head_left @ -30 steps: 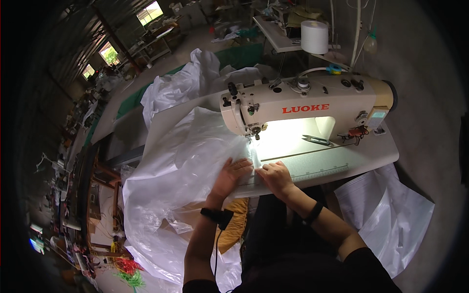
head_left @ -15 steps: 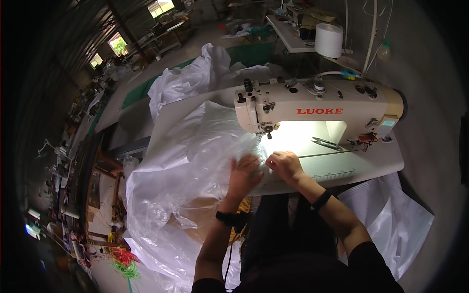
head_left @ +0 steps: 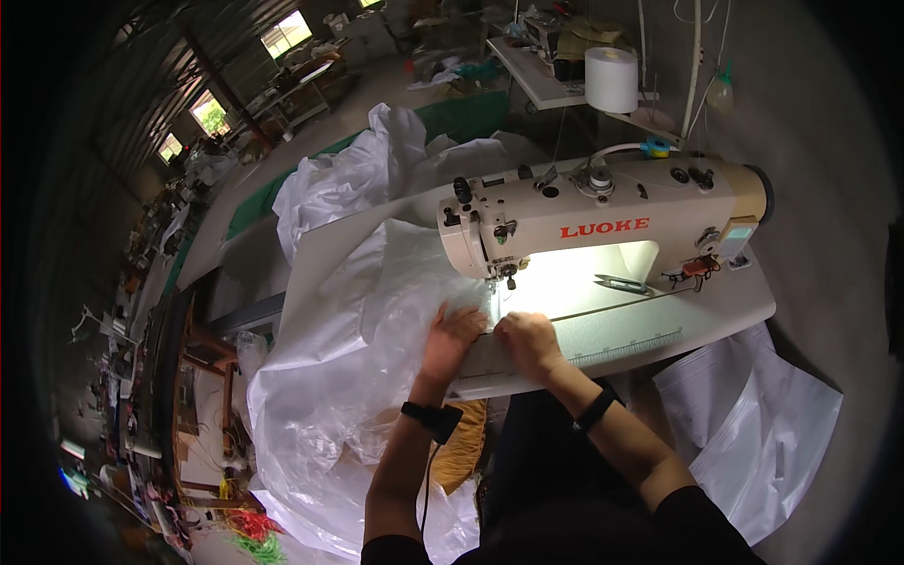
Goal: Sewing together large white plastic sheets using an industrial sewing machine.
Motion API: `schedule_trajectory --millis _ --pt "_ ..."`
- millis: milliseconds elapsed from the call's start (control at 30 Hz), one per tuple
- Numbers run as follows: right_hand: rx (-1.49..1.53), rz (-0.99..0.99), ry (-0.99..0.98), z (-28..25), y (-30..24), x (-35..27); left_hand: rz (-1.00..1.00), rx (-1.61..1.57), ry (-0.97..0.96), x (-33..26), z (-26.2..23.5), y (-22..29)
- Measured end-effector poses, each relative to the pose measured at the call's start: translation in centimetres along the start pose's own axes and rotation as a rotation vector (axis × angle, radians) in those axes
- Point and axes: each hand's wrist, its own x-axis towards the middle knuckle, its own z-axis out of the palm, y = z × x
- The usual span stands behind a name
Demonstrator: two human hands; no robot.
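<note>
Clock read from between the two hands, 12 pointing away from the wearer.

White sheet (head_left: 325, 325): glossy, wrinkled, sprawling from 7 round to 10 o'clock. Part lies on the pale surface (head_left: 725, 311), part droops over the near edge. Its right margin lies by the needle area at 12, where the lamp glare washes out detail.

Left hand (head_left: 456, 330): on the sheet just short of the needle, palm down, fingers extended, thumb standing apart. Black band with a small box (head_left: 443, 426) on that wrist, cable trailing toward 6.

Right hand (head_left: 528, 341): just beside the left, at 3, over the sheet's edge. Fingers bent and bunched narrow; cannot tell whether they pinch the material. Dark wristband (head_left: 593, 411) here too.

Sewing machine (head_left: 683, 207): cream body at 1, its head above the needle area, arm running toward 2. Under the arm, thread snips (head_left: 620, 284) lie at 2. A measuring scale (head_left: 629, 346) marks the front strip at 3.

Farther out: thread cone (head_left: 611, 83), white, at 1; crumpled white heap (head_left: 348, 184) between 10 and 11; another white sheet piece (head_left: 753, 424) hanging low at 4; mustard cloth (head_left: 463, 447) at 6; red and green strands (head_left: 252, 524) between 7 and 8.
</note>
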Motion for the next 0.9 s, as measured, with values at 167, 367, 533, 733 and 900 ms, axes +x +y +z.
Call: schedule_trajectory --millis 167,367,533,733,900 --pt "-0.024 0.054 0.053 0.4 2.2 2.5 -0.065 -0.054 0.015 1.6 0.7 -0.5" --pt "-0.055 0.104 -0.053 0.2 2.3 3.0 -0.09 -0.157 0.003 2.6 -0.1 -1.2" --pt "0.028 0.149 -0.191 -1.8 2.6 2.6 -0.259 -0.412 -0.018 3.1 -0.7 -0.9" --pt "-0.183 -0.033 -0.1 -1.7 3.4 2.3 -0.219 -0.284 -0.002 3.0 -0.8 -0.2" --pt "-0.012 0.093 -0.093 -1.1 3.5 2.5 -0.074 -0.205 -0.038 2.9 -1.0 -0.1"
